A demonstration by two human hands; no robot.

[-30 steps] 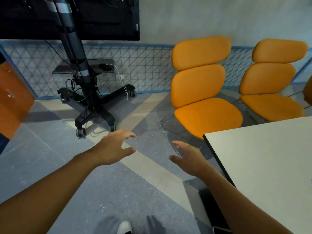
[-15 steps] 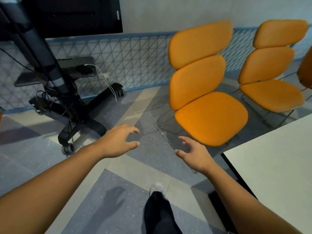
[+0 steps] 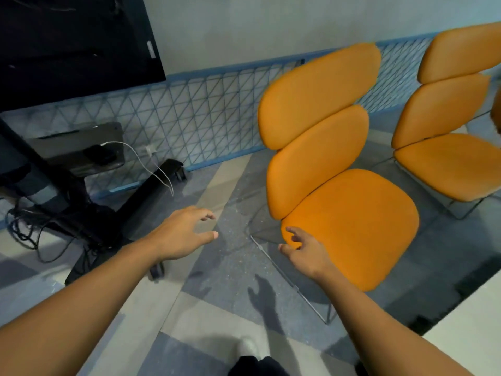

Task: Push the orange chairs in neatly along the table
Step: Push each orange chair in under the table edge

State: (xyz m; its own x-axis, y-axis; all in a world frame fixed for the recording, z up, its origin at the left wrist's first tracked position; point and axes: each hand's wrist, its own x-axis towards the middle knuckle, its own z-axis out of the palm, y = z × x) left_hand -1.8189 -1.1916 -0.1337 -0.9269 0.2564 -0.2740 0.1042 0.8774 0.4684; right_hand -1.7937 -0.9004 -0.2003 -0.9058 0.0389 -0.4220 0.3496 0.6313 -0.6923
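The nearest orange chair [image 3: 349,221], with a three-cushion back and seat on a thin wire frame, stands turned away from the white table [image 3: 466,337], whose corner shows at the lower right. A second orange chair [image 3: 450,164] stands behind it on the right. My right hand [image 3: 306,251] hovers with loosely spread fingers at the left front edge of the near chair's seat, holding nothing. To the left of that chair, my left hand [image 3: 184,234] reaches out over the floor, fingers relaxed, apart from it.
A black wheeled screen stand [image 3: 113,213] with a shelf, cables and a large dark screen [image 3: 76,44] fills the left. A blue lattice panel [image 3: 206,115] runs along the wall behind the chairs. A sliver of a third orange chair [image 3: 497,109] shows at the right edge. My shoe [image 3: 248,348] is below.
I have stepped closer to the near chair. Both hands have moved forward, and the right hand now sits at the seat's left edge. The table has slid toward the lower right.
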